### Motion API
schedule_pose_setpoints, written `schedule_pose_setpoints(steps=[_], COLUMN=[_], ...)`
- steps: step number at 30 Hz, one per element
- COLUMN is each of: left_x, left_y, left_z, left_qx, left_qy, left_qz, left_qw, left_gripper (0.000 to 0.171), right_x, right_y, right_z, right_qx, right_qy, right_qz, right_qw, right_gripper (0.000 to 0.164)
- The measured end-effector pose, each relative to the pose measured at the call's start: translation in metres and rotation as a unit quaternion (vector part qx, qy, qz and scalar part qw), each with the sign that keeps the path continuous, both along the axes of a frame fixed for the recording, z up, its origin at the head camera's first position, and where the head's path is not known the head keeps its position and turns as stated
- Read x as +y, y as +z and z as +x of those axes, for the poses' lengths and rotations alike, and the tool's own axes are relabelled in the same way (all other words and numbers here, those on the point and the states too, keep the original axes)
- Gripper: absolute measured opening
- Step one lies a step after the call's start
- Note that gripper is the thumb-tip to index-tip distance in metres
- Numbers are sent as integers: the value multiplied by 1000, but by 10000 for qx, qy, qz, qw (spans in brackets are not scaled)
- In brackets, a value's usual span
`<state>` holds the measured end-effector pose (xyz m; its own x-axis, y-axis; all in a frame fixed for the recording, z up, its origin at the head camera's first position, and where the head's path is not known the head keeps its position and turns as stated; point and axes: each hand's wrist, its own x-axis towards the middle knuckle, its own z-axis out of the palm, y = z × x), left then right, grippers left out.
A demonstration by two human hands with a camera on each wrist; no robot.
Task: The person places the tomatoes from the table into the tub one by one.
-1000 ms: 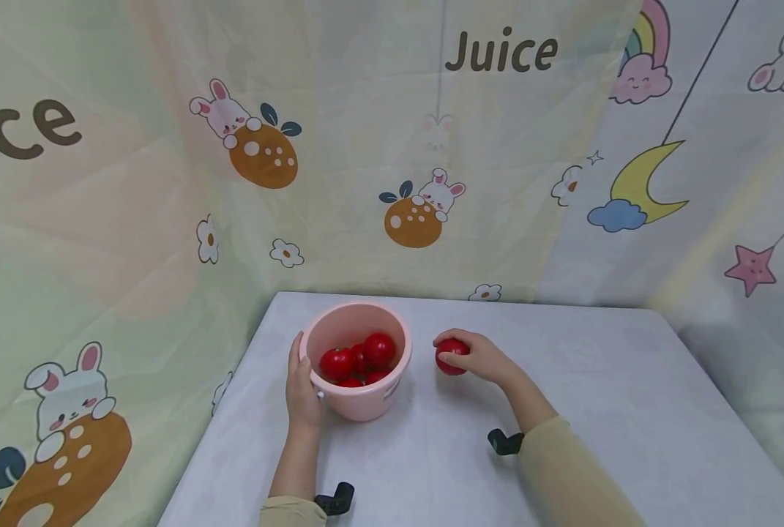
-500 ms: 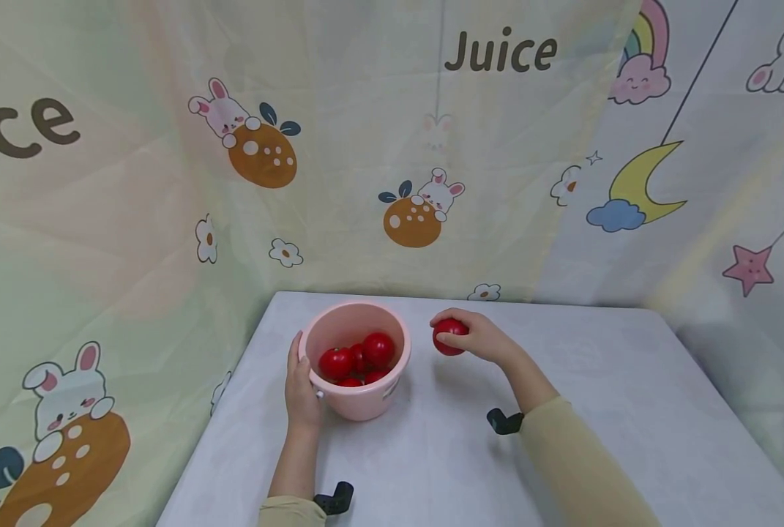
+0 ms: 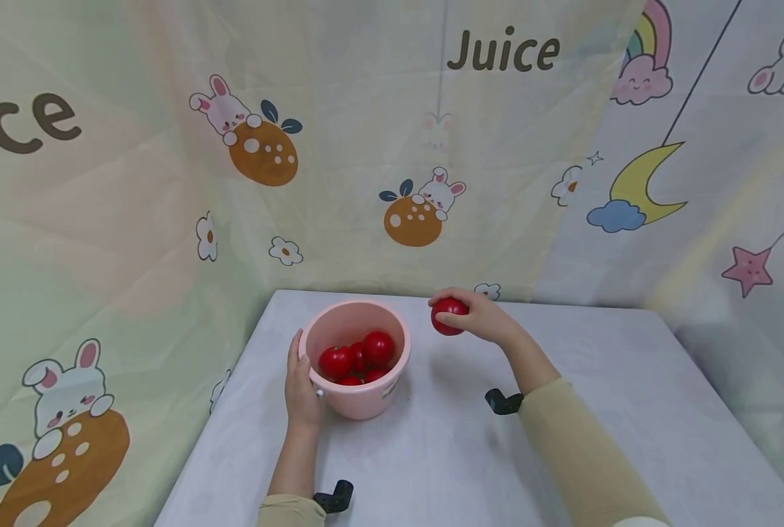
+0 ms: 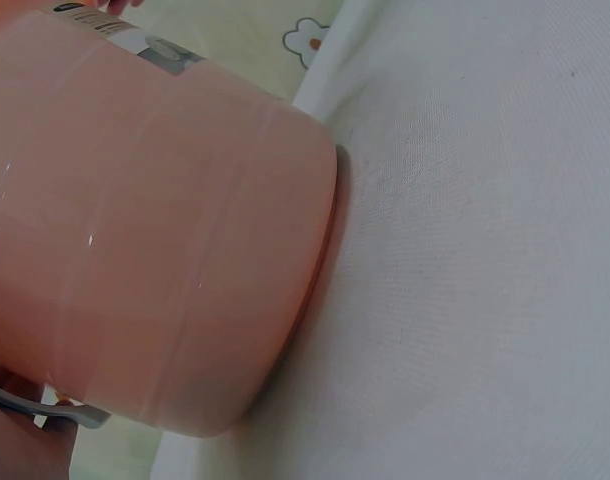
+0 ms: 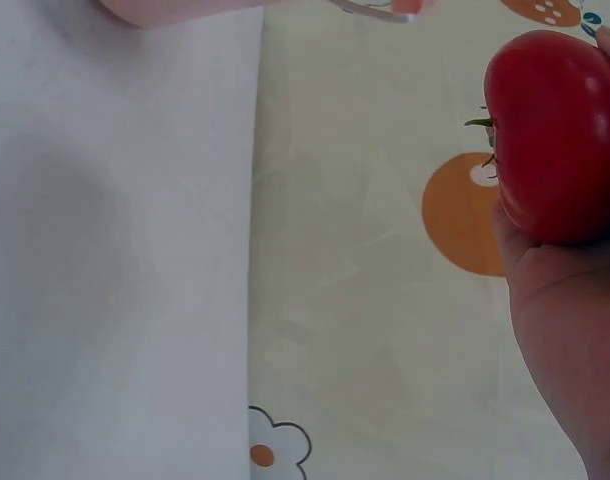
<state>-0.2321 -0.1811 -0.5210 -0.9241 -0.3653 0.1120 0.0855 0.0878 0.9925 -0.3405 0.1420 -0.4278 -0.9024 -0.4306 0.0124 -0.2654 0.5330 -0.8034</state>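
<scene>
A pink bucket [image 3: 359, 404] stands upright at the table's left, with several red tomatoes [image 3: 335, 362] inside. Against its left side, my left hand [image 3: 304, 395] holds the bucket, thumb by the rim. In the left wrist view, that hand shows at the lower left corner beside the grey handle [image 4: 45, 408]. My right hand [image 3: 487, 320] grips a red tomato [image 5: 550, 140] between thumb and fingers, raised above the table to the right of the bucket. The right wrist view shows this tomato's green stem facing left.
A white cloth covers the table [image 3: 596, 410], whose far edge lies behind the bucket. Printed fabric walls [image 3: 365, 132] rise at the back and both sides. A black wrist mount [image 3: 334, 496] sticks out at each sleeve.
My right hand has lifted the tomato off the table, moving it up and toward the far edge. The left hand and bucket have stayed in place.
</scene>
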Motion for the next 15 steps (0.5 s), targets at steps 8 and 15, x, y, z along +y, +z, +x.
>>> schedule_pose_setpoints(steps=[8,15], left_x=[0,2], left_y=[1,3], left_z=[1,3], left_qx=[-14,-69], left_qy=[20,32], left_qz=[14,51], left_qw=[10000,10000], left_gripper=[49,51], right_x=[-1,-6], right_y=[20,33], right_z=[-5,-10], right_qx=[170,361], right_qy=[71,280], right_qz=[-153,-173], right_qw=[9997,9988], right_gripper=[52,49])
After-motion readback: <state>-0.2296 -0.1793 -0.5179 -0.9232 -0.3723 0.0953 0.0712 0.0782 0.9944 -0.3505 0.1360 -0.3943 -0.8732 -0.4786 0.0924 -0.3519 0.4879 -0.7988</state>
